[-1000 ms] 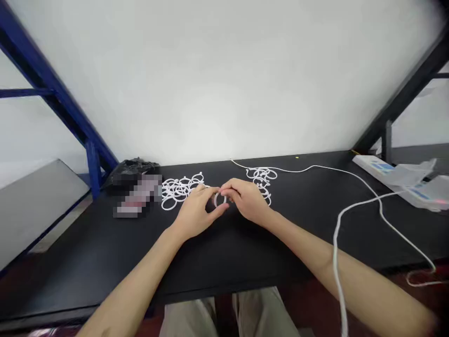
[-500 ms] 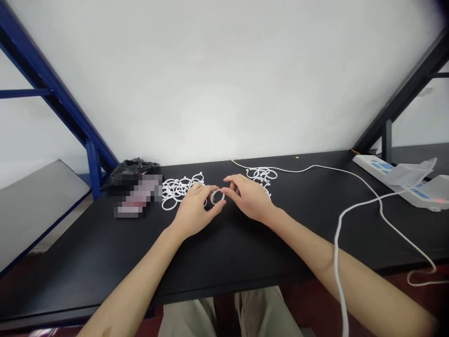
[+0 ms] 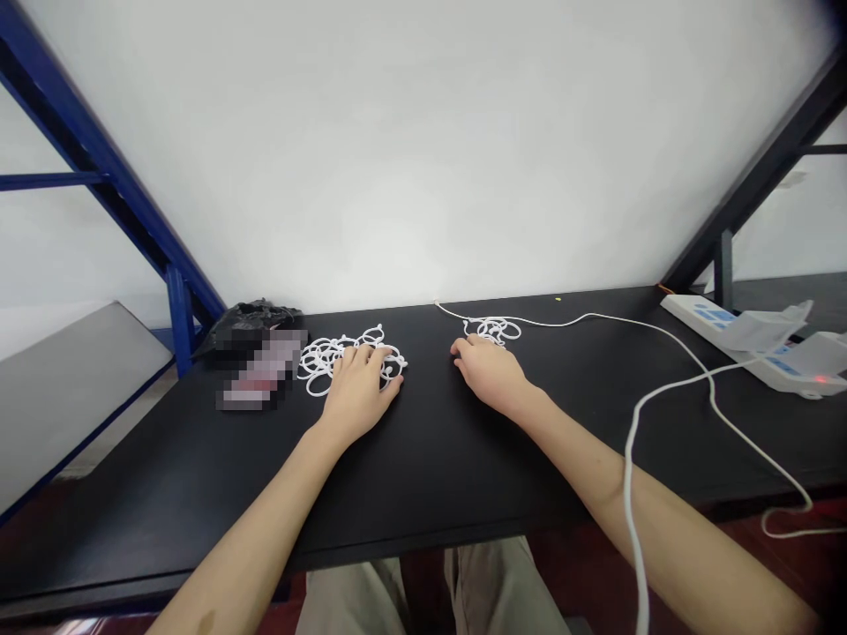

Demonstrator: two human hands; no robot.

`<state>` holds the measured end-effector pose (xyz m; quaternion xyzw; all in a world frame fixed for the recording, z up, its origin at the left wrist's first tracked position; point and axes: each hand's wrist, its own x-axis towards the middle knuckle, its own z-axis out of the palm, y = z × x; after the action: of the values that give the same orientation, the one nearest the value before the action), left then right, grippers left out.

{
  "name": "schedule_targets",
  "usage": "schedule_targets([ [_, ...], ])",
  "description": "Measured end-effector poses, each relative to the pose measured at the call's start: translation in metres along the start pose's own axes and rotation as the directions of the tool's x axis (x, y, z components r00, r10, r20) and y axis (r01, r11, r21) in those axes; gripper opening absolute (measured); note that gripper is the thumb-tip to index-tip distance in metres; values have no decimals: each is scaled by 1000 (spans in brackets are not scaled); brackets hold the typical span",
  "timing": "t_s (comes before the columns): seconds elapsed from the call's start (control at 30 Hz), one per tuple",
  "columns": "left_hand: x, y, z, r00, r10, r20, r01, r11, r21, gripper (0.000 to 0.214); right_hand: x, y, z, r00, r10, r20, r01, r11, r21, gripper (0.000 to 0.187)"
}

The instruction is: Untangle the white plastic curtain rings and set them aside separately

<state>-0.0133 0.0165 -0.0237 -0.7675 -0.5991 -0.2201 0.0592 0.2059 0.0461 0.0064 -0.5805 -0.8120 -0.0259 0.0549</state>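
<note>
My left hand [image 3: 359, 390] lies palm down on the black table [image 3: 423, 459], its fingers stretched out over the right edge of a pile of white rings [image 3: 324, 357]. My right hand [image 3: 488, 374] rests palm down a little to the right, fingers extended. Its fingertips touch the near edge of a second, smaller pile of white rings [image 3: 495, 329]. I see nothing held in either hand. A gap of bare table separates the two hands.
A white cable [image 3: 662, 388] runs from the table's back across my right forearm. A white power strip [image 3: 711, 316] sits far right. A black bag [image 3: 251, 316] and a blurred object [image 3: 261, 370] lie left of the rings. A blue frame post [image 3: 176, 326] stands at the left.
Both hands held one white ring between them in the middle. They have moved apart: the left to the left pile, the right to the right pile. The ring is no longer between them.
</note>
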Motion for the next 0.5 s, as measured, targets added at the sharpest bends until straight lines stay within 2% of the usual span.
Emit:
schedule_targets([
  [0.2,0,1,-2,999,-54,-5,54,995,84,39,1,1,2,998,-56,-9,57,998,8,27],
  [0.37,0,-1,0,993,-110,-30,113,982,149,42,0,-2,-2,999,-23,-23,23,1000,1,35],
  [0.5,-1,-2,0,990,-130,-59,139,974,177,43,0,-2,-5,993,10,-122,-8,1000,23,37],
])
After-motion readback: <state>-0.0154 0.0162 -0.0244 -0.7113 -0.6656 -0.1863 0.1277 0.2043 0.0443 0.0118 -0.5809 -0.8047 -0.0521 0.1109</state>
